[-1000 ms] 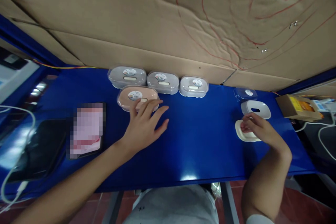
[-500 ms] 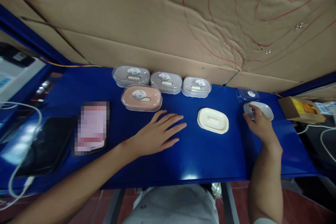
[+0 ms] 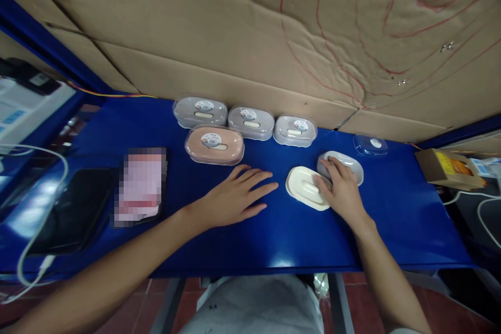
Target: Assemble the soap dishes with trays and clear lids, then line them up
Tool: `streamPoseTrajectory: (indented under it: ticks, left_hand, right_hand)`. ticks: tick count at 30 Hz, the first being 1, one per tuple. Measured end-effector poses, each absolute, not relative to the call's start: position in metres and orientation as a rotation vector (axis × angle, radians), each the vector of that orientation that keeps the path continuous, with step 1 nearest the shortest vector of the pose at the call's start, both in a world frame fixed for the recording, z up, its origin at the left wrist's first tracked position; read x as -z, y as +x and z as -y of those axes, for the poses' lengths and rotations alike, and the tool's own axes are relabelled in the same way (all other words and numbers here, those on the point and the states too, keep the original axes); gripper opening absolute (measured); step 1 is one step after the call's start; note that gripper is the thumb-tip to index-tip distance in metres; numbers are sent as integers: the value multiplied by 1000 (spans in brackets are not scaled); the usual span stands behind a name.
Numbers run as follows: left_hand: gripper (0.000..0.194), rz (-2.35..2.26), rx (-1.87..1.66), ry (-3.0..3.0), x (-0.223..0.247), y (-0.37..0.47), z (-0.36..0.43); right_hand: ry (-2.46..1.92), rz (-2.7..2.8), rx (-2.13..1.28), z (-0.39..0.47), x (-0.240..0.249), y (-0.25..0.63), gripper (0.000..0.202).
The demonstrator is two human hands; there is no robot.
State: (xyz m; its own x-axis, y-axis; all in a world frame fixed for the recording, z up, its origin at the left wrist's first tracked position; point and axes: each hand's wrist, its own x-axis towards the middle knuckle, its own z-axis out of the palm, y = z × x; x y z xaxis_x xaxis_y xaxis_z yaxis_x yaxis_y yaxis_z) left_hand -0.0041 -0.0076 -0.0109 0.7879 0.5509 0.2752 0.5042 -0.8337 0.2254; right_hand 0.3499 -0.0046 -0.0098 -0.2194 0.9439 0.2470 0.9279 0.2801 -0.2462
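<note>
My right hand (image 3: 347, 195) grips the near-left rim of a shallow grey soap-dish-like tray (image 3: 353, 166), fingers at its inside edge. My thumb lies over the right end of a cream oval piece (image 3: 301, 186) with a raised oblong middle; I cannot tell whether it presses on it. The grey tray and the cream piece are side by side, partly hidden by the hand. Palm down on the blue table (image 3: 250, 250), my left hand (image 3: 234, 197) has its fingers spread and holds nothing. A clear lid (image 3: 365, 147) with a round sticker lies farther back on the right.
Along the cardboard wall (image 3: 195, 52) stand several lidded oval boxes, including a grey one (image 3: 200, 115) and a pink one (image 3: 215, 151) in front. A phone (image 3: 141, 185) and a dark tablet-like device (image 3: 74, 211) lie left, near a white cable (image 3: 23, 250). A small carton (image 3: 438, 169) sits right.
My right hand has brought the grey tray leftward, away from the clear lid and up against the cream piece. The cream piece has shifted slightly left and toward me. My left hand stays put.
</note>
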Motion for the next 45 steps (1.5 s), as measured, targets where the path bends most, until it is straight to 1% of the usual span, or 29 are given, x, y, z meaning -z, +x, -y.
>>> streamPoseTrajectory:
  ticks: [4,6,8,10,11,13,18,20,21,22,23,26,29,34,39,45]
  left_hand:
    - [56,-753,-428,2808,12,-4,11]
    - [59,-709,-388,2792,11,-3,13]
    - [58,-670,-353,2779,10,-1,15]
    - [57,-637,-334,2772,11,3,18]
    - [55,-622,-333,2775,12,6,20]
    - [50,-601,-352,2796,14,12,23]
    - [24,-700,-420,2905,12,15,22]
    - [17,-738,-435,2903,12,12,18]
    - [17,-753,-455,2887,13,11,16]
    - [21,-773,-482,2861,14,9,14]
    - [30,-804,-516,2825,16,8,13]
    - [60,-908,-616,2657,24,8,10]
    - [75,-931,-693,2492,30,11,9]
    - [88,-976,-692,2364,31,15,9]
    - [95,-1033,-682,2392,29,16,12]
    - [99,-1093,-646,2444,32,15,13]
  right_hand:
    - [-1405,2232,-337,9,0,342,46]
    - [-1390,2231,-294,10,-6,346,47]
    - [-1491,2231,-171,9,-7,355,55]
    - [-1617,2253,-107,7,-3,365,70]
    - [-1663,2270,-104,6,0,370,75]
    - [-1706,2300,-127,3,7,377,78]
    - [-1679,2234,-175,-2,12,377,73]
    - [-1607,2161,-192,-1,9,370,73]
    - [-1561,2135,-203,-1,7,365,72]
    - [-1517,2123,-214,1,5,360,72]
    - [-1477,2126,-224,2,4,356,70]
    - [-1396,2216,-239,9,1,341,70]
    - [-1367,2313,-248,18,0,329,69]
    - [-1324,2390,-230,27,-2,316,65]
    - [-1271,2477,-283,32,-3,308,65]
    - [-1246,2509,-283,33,-3,303,64]
